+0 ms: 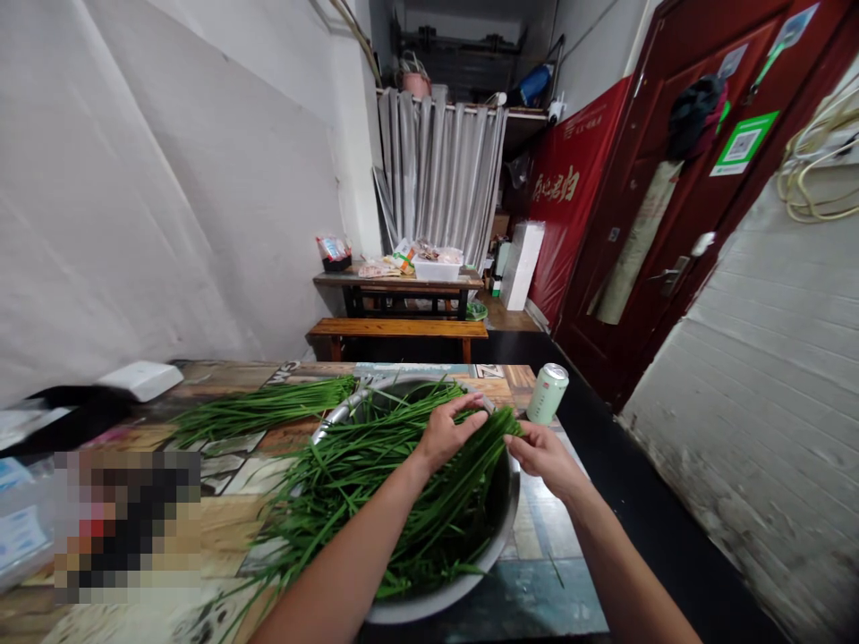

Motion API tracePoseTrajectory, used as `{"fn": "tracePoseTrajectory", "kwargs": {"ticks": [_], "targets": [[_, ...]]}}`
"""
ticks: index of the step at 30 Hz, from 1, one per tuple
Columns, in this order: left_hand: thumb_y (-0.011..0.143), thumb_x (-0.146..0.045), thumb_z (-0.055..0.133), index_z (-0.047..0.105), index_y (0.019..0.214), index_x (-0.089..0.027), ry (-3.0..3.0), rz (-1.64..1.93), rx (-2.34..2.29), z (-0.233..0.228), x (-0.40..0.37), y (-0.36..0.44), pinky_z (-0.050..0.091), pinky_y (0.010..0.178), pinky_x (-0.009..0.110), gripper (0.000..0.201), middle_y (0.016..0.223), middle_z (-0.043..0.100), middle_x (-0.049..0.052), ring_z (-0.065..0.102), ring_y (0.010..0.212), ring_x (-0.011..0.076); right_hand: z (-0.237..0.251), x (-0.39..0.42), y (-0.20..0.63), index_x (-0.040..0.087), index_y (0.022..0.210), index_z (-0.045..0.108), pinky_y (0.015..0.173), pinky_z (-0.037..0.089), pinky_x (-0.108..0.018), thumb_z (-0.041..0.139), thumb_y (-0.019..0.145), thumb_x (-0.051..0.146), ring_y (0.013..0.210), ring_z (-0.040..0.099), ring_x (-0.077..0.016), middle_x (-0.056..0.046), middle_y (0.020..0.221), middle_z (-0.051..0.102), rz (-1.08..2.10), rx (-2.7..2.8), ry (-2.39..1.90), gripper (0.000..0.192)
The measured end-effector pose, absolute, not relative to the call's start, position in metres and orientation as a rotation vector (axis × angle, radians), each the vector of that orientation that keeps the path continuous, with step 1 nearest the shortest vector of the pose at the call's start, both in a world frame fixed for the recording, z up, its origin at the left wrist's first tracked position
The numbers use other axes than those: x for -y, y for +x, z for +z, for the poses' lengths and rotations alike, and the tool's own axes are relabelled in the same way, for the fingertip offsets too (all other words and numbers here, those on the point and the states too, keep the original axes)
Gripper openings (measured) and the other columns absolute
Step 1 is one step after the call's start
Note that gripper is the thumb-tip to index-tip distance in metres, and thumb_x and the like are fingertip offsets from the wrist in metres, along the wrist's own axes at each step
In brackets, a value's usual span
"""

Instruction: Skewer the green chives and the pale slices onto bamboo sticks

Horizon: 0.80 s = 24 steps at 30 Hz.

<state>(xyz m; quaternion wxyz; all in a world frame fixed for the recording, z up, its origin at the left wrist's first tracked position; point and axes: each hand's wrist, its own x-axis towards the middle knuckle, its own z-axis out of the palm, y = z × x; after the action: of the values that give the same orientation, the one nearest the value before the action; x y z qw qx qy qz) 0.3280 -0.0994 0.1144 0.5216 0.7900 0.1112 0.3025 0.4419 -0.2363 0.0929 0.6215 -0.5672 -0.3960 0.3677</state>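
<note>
Greens (362, 461), long, thin and deep green, fill the metal bowl (429, 610) and sprawl over its left rim. The left hand (446, 434) curls half-open against a bunch (470, 465) there, the right hand (547, 456) pinching its ends; straightening seems in hand, the next move likely calling for gentle, even grip.

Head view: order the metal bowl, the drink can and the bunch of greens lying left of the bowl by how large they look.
1. Metal bowl
2. Bunch of greens left of it
3. Drink can
</note>
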Motion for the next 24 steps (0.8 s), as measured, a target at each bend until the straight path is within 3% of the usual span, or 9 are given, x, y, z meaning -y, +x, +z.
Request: {"fn": "tracePoseTrajectory", "kwargs": {"ticks": [3,8,12,17,20,22,24], "targets": [[0.069,-0.03,0.062,0.06,0.108,-0.015,1.794,0.497,-0.135,0.129,0.106,0.323,0.043,0.084,0.032,0.042,0.099,0.065,0.007,0.058,0.093,0.0211,0.121,0.241,0.446,0.014,0.075,0.053,0.037,0.012,-0.019,0.059,0.073,0.041,0.039,0.021,-0.0035,0.008,0.049,0.034,0.855,1.067,-1.283,0.027],[0.071,-0.037,0.06,0.065,0.094,-0.013,1.729,0.328,-0.085,0.149,0.118,0.309,0.046,0.07,0.027,0.035,0.084,0.067,0.004,0.06,0.075,0.019,0.173,0.248,0.448,0.014,0.079,0.056,0.041,0.021,-0.019,0.055,0.078,0.036,0.044,0.031,-0.006,0.005,0.052,0.043,0.68,1.323,-1.316,0.022],[0.074,-0.036,0.057,0.059,0.106,-0.014,1.707,0.37,-0.072,0.16,0.128,0.297,0.044,0.077,0.026,0.038,0.097,0.064,0.005,0.058,0.086,0.0188,0.198,0.253,0.438,0.015,0.073,0.055,0.045,0.028,-0.021,0.05,0.082,0.034,0.049,0.039,-0.0083,0.003,0.054,0.048,0.452,1.444,-1.383,0.021],[0.071,-0.034,0.061,0.054,0.112,-0.015,1.772,0.492,-0.125,0.17,0.13,0.279,0.042,0.084,0.03,0.046,0.105,0.061,0.007,0.055,0.097,0.0215,0.196,0.254,0.423,0.014,0.077,0.057,0.044,0.028,-0.02,0.05,0.081,0.037,0.048,0.039,-0.0081,0.003,0.055,0.047,0.51,1.425,-1.388,0.025],[0.073,-0.034,0.058,0.057,0.111,-0.018,1.805,0.477,-0.115,0.184,0.128,0.267,0.04,0.088,0.032,0.041,0.106,0.061,0.006,0.052,0.102,0.0229,0.19,0.25,0.417,0.014,0.094,0.055,0.039,0.022,-0.019,0.05,0.081,0.036,0.042,0.033,-0.0056,0.004,0.054,0.047,0.686,1.351,-1.328,0.026],[0.075,-0.033,0.056,0.059,0.109,-0.018,1.801,0.511,-0.123,0.194,0.127,0.261,0.039,0.091,0.033,0.037,0.106,0.062,0.005,0.052,0.103,0.0229,0.189,0.246,0.412,0.015,0.112,0.045,0.036,0.019,-0.017,0.051,0.081,0.034,0.038,0.029,-0.0042,0.005,0.054,0.05,0.796,1.319,-1.267,0.036],[0.075,-0.032,0.056,0.061,0.107,-0.017,1.765,0.57,-0.165,0.201,0.126,0.259,0.04,0.089,0.033,0.035,0.102,0.064,0.005,0.055,0.099,0.0222,0.19,0.242,0.409,0.017,0.118,0.04,0.036,0.019,-0.016,0.053,0.08,0.032,0.038,0.03,-0.0039,0.004,0.057,0.053,0.843,1.316,-1.222,0.042]]}}
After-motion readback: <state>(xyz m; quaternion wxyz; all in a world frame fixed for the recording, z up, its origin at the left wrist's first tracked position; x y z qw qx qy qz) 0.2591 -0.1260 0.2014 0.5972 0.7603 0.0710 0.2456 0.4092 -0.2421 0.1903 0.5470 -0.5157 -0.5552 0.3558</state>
